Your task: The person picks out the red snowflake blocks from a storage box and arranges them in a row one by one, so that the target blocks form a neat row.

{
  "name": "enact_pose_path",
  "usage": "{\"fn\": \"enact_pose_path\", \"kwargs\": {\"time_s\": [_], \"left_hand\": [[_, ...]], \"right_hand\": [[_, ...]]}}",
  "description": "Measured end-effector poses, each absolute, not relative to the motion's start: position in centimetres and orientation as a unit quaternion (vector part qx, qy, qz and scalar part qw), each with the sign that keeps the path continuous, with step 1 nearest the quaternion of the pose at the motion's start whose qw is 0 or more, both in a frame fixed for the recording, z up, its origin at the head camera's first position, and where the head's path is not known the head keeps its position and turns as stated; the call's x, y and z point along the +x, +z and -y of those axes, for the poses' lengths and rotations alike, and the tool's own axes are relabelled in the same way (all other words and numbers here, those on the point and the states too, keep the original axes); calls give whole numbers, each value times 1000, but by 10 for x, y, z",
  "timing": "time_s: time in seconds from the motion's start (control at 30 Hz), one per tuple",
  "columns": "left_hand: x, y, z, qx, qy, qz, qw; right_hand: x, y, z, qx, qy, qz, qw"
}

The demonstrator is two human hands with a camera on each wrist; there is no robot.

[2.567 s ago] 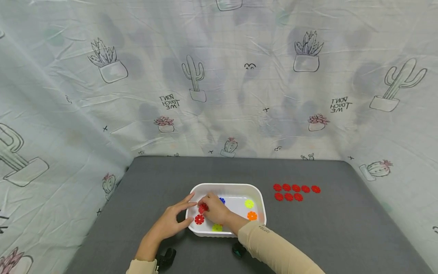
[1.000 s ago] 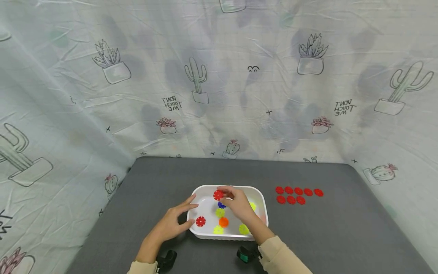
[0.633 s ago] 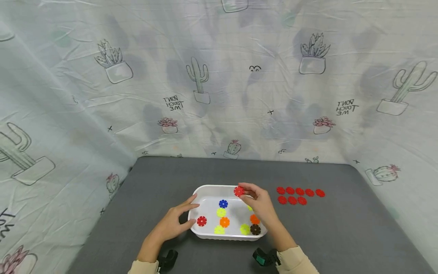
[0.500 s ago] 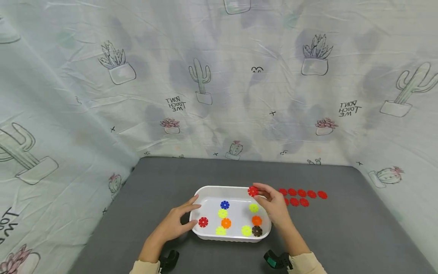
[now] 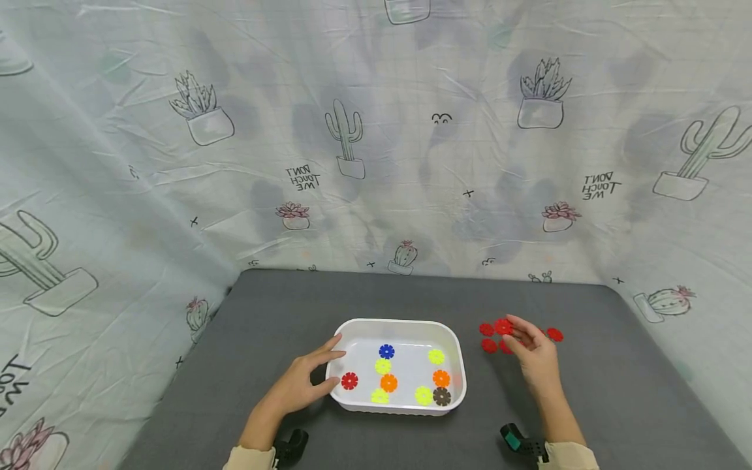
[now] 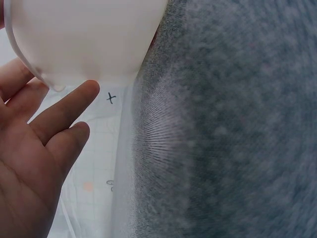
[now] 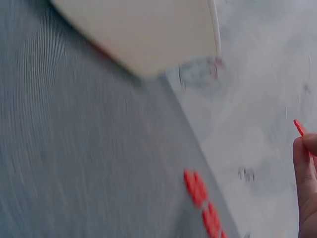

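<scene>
My right hand [image 5: 536, 352] pinches a red notched disc [image 5: 502, 326] between thumb and fingertips, above the group of red discs on the table. In the right wrist view, the held disc [image 7: 299, 127] shows edge-on at the fingertips. My left hand [image 5: 299, 382] rests against the left end of the white tray [image 5: 399, 410], its thumb and fingers spread along the rim. In the left wrist view, the left hand [image 6: 34, 148] has nearly straight fingers beside the tray's outer wall [image 6: 89, 44]. Other red discs [image 5: 489, 346] lie flat, partly hidden by my right hand.
Inside the tray lie a red disc [image 5: 349, 380], a blue disc [image 5: 386, 351], a brown disc [image 5: 442, 396], and several yellow and orange ones. The grey table [image 5: 294, 300] reaches back to a cactus-print cloth [image 5: 399, 143].
My right hand has picked the red disc out of the tray's left part and carried it right, over the rim, to the red discs on the table. My left hand stays at the tray.
</scene>
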State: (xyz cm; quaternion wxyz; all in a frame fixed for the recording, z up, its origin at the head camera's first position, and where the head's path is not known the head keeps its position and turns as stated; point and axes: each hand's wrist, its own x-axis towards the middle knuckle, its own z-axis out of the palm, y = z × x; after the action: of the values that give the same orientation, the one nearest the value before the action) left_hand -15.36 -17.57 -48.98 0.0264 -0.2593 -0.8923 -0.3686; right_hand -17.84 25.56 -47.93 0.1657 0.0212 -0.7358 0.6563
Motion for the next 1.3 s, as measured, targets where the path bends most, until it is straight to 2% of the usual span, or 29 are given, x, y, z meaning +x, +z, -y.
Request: {"fn": "enact_pose_path", "kwargs": {"time_s": [0.23,0.4,0.63,0.77,0.97,1.3], "left_hand": [[-155,-488,176,-268,-367,890,34],[-157,-487,177,-280,-358,889,59],[-156,-486,178,-262,-369,891,27],[-156,-485,178,-256,-372,892,22],[-156,-486,177,-252,-369,895,16],[-155,-489,175,-243,-369,897,8]], "right_hand": [[-182,-497,-286,-89,689,687,213],[-185,-504,-298,-146,692,674,214],[-188,-513,-308,-198,673,677,223],[-188,-518,-312,-221,590,747,212],[-187,-525,-314,-216,421,859,196],[-187,-529,-313,-180,360,886,232]]}}
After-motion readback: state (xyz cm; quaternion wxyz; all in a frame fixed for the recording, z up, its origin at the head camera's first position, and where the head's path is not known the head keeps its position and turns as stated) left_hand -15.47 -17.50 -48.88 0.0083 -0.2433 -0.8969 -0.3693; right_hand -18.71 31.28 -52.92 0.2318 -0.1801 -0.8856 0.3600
